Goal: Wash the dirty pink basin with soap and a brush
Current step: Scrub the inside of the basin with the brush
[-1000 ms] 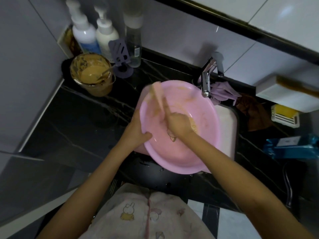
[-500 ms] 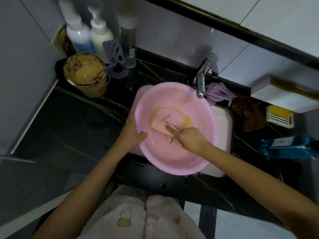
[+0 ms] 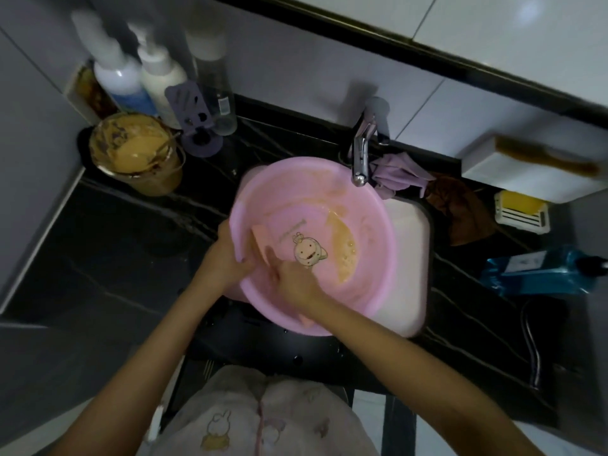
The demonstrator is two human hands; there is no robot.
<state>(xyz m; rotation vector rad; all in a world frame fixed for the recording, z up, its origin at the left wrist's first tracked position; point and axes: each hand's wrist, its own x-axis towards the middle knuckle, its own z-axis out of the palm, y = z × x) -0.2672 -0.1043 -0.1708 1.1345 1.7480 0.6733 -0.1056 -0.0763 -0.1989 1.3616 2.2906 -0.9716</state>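
Hands, two.
- Left hand [image 3: 227,258]: closed on the near-left rim of the pink basin [image 3: 375,278], thumb hooked over the edge to the inside, the other fingers behind the wall and out of sight.
- Right hand [image 3: 292,281]: inside the basin, fingers curled round a brush [image 3: 258,240]. The flat peach-coloured head lies against the left inner wall, just beside the left thumb. A peach end shows below the wrist at the near rim.

Task things.
- Pink basin, one: sits over the white sink [image 3: 408,264], covering its left part, directly under the tap [image 3: 362,153]. A cartoon print marks the bottom. Yellow-brown residue [image 3: 345,255] lies smeared down the right of the bottom, with fainter smears on the far wall.
- Brush, one, as above.
- Soap dish [image 3: 521,210], one, white, holding a yellow bar: on the worktop [image 3: 125,245], right of the sink and well apart from the basin.

Other things on the black worktop.
- Pump bottles [image 3: 115,77], two, white, against the far-left wall.
- Clear bottle [image 3: 214,90], one, beside them.
- Purple holder [image 3: 194,123], one, in front of the bottles.
- Jar [image 3: 136,153], one, smeared with tan paste, an utensil standing in it.
- Cloths, two: a lilac cloth [image 3: 398,176] by the tap, a brown cloth [image 3: 460,209] next to it.
- Blue bottle [image 3: 543,271], one, lying on its side at the right.
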